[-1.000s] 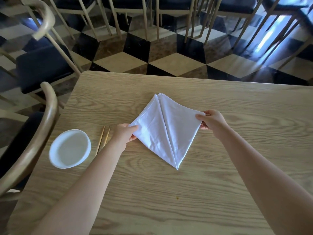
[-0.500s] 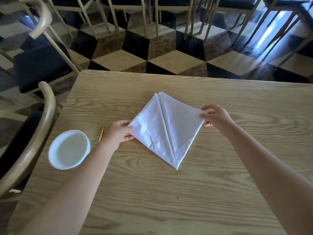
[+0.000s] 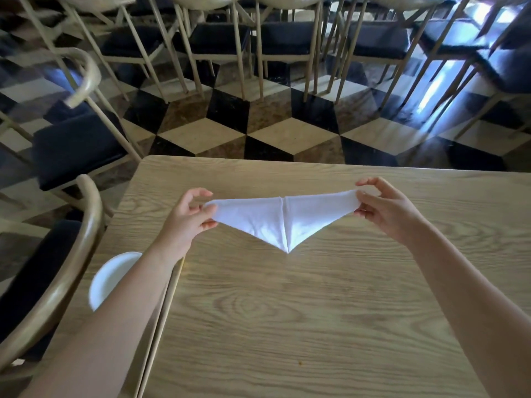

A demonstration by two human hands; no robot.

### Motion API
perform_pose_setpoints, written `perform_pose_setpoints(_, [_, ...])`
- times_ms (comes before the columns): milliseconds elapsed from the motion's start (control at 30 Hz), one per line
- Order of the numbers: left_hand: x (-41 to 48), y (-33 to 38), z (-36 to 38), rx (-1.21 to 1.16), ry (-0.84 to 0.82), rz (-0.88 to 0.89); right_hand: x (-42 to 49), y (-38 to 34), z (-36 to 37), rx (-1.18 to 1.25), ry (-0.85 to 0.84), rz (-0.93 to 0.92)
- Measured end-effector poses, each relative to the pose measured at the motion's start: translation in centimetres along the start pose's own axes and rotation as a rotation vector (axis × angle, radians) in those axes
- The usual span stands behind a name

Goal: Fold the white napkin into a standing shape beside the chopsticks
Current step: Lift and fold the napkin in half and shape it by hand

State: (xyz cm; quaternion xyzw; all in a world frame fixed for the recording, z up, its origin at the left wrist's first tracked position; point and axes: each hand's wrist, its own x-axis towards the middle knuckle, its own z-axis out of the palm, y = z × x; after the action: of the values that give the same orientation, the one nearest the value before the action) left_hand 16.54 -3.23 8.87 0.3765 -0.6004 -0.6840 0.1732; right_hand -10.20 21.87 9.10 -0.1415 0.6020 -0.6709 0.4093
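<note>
In the head view, the white napkin (image 3: 283, 218), already folded into a triangle with a centre seam, hangs stretched between both hands above the wooden table (image 3: 287, 311). Its lower point touches or nearly touches the tabletop; which, I cannot tell. The left hand (image 3: 188, 218) pinches the napkin's left corner between thumb and fingers, and the right hand (image 3: 386, 209) pinches the right corner the same way, so the top edge is pulled into a taut line.

The chopsticks (image 3: 168, 300) lie left of the napkin, partly under the left forearm, with a white bowl (image 3: 107, 280) just beyond them.

The cloth looks light and soft, so it probably sags wherever it is not tensioned. The corners are the sensible holds, and firm creases along the seam will likely be needed for it to stand.
</note>
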Motion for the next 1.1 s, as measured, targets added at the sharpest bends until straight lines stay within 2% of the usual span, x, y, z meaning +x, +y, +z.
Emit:
perform_pose_setpoints(133, [-0.2, 1.3, -0.1, 0.105, -0.103, 0.065, -0.3, -1.0, 0.2, -0.166, -0.018, -0.031])
perform_pose_setpoints(200, [-0.4, 2.1, -0.1, 0.310, -0.116, 0.100, -0.6, -1.7, 0.4, -0.385, -0.048, -0.044])
perform_pose_setpoints(267, [-0.3, 2.6, 0.3, 0.591, -0.033, 0.179, -0.8, -2.3, 0.8, -0.724, -0.012, -0.071])
perform_pose_setpoints(333, [-0.2, 3.0, 0.8, 0.834, 0.057, 0.314, -0.9, -2.7, 1.4, -0.959, 0.033, -0.118])
perform_pose_setpoints(400, [-0.3, 3.8, 1.0, 0.968, 0.072, 0.421, -1.1, -3.1, 2.1, -1.040, 0.055, -0.182])
perform_pose_setpoints(467, [-0.2, 4.6, 0.6, 1.006, 0.035, 0.466, -1.3, -3.7, 1.9, -1.055, 0.078, -0.220])
perform_pose_setpoints(533, [-0.1, 5.7, 0.0, 1.004, -0.028, 0.463, -1.6, -4.3, 1.3, -0.949, 0.053, -0.199])
perform_pose_setpoints(600, [-0.3, 6.7, -0.7, 0.941, -0.132, 0.414, -2.3, -4.7, 0.8, -0.656, -0.074, -0.115])
perform_pose_setpoints(667, [-1.1, 7.4, -0.9, 0.777, -0.242, 0.297, -2.9, -4.7, 0.4, -0.327, -0.204, -0.028])
perform_pose_setpoints(733, [-2.0, 7.2, -0.9, 0.581, -0.345, 0.192, -3.3, -4.1, 0.3, -0.196, -0.259, 0.037])
perform_pose_setpoints(800, [-1.8, 5.5, -0.6, 0.327, -0.402, 0.062, -3.4, -2.9, 0.2, -0.192, -0.246, 0.098])
perform_pose_setpoints(867, [-1.0, 2.8, -0.2, 0.177, -0.338, -0.107, -2.9, -1.0, -0.1, -0.226, -0.182, 0.179])
perform_pose_setpoints(1000, [0.6, -2.3, 1.1, 0.116, -0.173, -0.447, -1.1, 3.2, 0.1, -0.370, -0.066, 0.332])
perform_pose_setpoints(1100, [1.7, -4.3, 2.1, 0.093, -0.046, -0.491, 0.1, 5.1, 1.2, -0.440, 0.029, 0.332])
